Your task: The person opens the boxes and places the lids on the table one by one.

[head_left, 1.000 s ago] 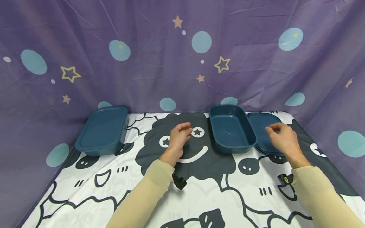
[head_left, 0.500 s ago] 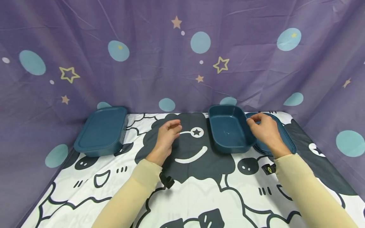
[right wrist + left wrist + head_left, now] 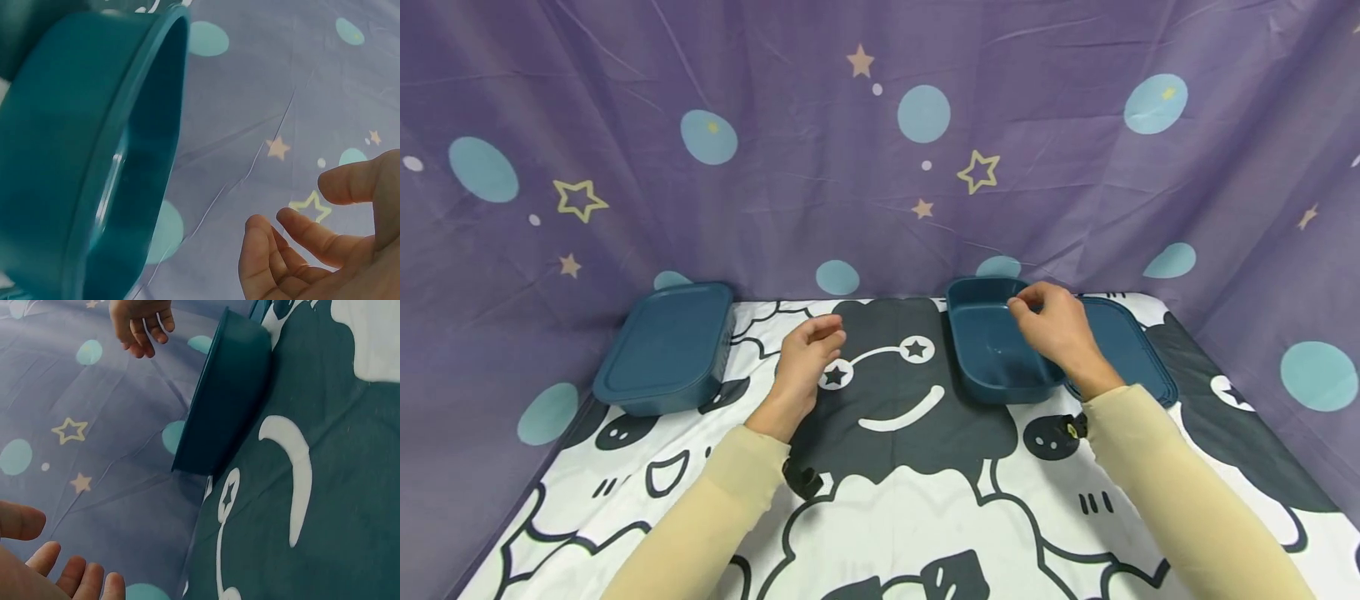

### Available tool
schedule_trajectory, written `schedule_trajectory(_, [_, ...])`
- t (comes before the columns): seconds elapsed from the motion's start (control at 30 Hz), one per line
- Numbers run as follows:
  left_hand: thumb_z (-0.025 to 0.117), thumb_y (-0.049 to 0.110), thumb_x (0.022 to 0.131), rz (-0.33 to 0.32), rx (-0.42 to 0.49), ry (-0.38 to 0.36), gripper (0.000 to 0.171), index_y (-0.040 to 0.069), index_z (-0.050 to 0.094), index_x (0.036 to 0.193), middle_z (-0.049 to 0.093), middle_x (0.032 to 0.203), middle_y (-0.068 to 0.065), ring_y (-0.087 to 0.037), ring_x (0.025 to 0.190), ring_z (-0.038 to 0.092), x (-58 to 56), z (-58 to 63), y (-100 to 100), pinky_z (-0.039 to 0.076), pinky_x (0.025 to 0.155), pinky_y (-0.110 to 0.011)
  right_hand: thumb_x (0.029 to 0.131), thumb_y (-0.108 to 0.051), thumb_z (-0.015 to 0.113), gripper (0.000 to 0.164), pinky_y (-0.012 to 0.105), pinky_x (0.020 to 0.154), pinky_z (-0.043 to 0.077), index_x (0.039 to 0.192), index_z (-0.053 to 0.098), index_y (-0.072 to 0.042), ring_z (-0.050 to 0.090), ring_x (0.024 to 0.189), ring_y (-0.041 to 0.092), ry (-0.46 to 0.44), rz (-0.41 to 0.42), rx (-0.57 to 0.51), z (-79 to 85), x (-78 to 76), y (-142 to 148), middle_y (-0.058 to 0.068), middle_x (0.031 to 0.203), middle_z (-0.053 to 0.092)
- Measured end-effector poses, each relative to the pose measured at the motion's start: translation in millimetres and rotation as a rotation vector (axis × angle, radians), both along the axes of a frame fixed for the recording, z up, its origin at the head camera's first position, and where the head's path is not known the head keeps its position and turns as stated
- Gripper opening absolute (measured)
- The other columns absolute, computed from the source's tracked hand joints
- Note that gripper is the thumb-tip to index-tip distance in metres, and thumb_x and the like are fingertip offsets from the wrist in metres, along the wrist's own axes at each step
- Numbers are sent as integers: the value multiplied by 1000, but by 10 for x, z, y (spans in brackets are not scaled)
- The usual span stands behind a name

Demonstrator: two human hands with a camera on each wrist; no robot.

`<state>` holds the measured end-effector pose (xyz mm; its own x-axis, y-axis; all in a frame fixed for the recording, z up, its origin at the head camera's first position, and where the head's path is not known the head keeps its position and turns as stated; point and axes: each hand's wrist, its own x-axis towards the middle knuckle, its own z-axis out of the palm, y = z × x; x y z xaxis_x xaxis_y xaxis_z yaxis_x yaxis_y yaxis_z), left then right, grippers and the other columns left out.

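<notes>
An uncovered dark blue rectangular box (image 3: pixel 988 337) stands toward the back right. Over its right side hovers my right hand (image 3: pixel 1060 329), fingers loosely bent and nothing between them. The right wrist view shows gaps between thumb and fingers of that hand (image 3: pixel 331 250), beside the box's rim (image 3: pixel 134 94). My left hand (image 3: pixel 801 367) hangs above the dark sheep face on the cloth, left of the box, and holds nothing; its relaxed fingers (image 3: pixel 72 575) appear in the left wrist view. Partly behind my right hand lies a flat blue lid (image 3: pixel 1127 346), close against the box.
A second blue box (image 3: pixel 666 342), with its lid on, sits at the back left. A white cloth (image 3: pixel 925 517) with black sheep drawings covers the table. Behind it hangs a purple curtain (image 3: pixel 820 200) with stars and dots.
My right hand has moved left, from over the lid to over the uncovered box. The left hand has drifted left, away from that box. The boxes and lid stay in place.
</notes>
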<state>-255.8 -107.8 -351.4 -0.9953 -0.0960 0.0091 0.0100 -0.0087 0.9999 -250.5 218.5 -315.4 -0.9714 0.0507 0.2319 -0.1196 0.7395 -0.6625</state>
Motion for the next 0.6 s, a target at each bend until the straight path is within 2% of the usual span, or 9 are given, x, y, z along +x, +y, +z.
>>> schedule_trajectory(0.17, [61, 2, 90, 16, -16, 16, 31, -1, 60, 121, 58, 110, -8, -13, 95, 57, 13, 44, -123, 44, 95, -42, 97, -32, 51, 36, 51, 85, 45, 116, 62, -4, 56, 101, 32, 8, 28, -15, 36, -50, -132, 16, 116, 61])
schedule_trajectory(0.43, [60, 5, 92, 32, -94, -1, 33, 1, 58, 125, 57, 119, -10, -13, 100, 56, 48, 58, -335, 45, 94, -36, 96, -30, 53, 29, 46, 82, 46, 111, 64, -7, 56, 92, 26, 8, 66, -31, 75, -118, -370, 10, 107, 63])
schedule_trajectory(0.6, [59, 6, 93, 48, -148, -8, 34, 1, 57, 126, 56, 121, -12, -13, 100, 56, 84, 41, -463, 46, 90, -31, 96, -30, 54, 27, 44, 80, 47, 110, 64, -9, 57, 91, 26, -15, 86, -43, 73, -171, -520, 8, 108, 63])
